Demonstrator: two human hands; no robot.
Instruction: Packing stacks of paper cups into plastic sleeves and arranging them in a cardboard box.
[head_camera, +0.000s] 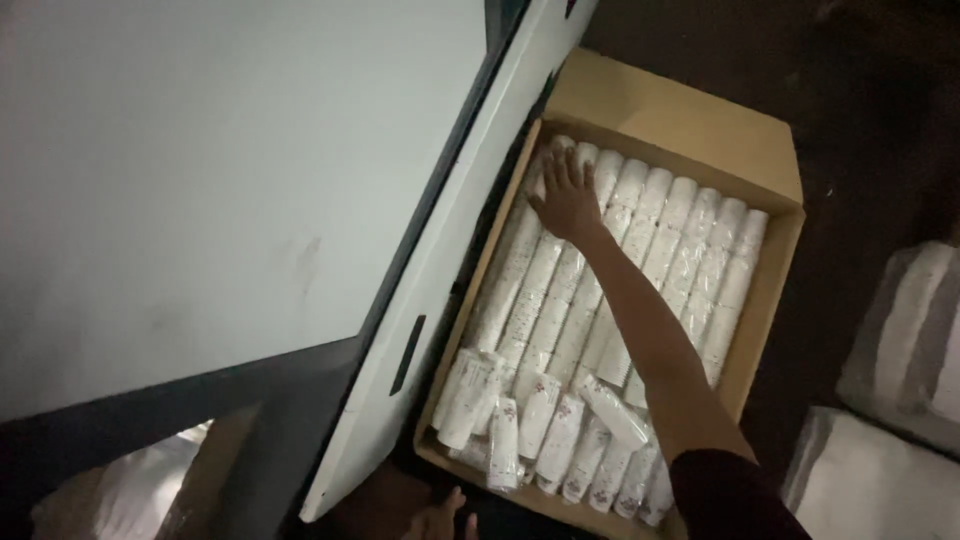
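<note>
A big white flat machine panel stands along the left side of an open brown cardboard box that is full of long plastic-wrapped stacks of white paper cups. The right hand lies flat with fingers spread wide on the stacks near the box's far left corner, gripping nothing. The left hand shows only its spread fingertips at the box's near edge, just beside the short cup stacks there.
</note>
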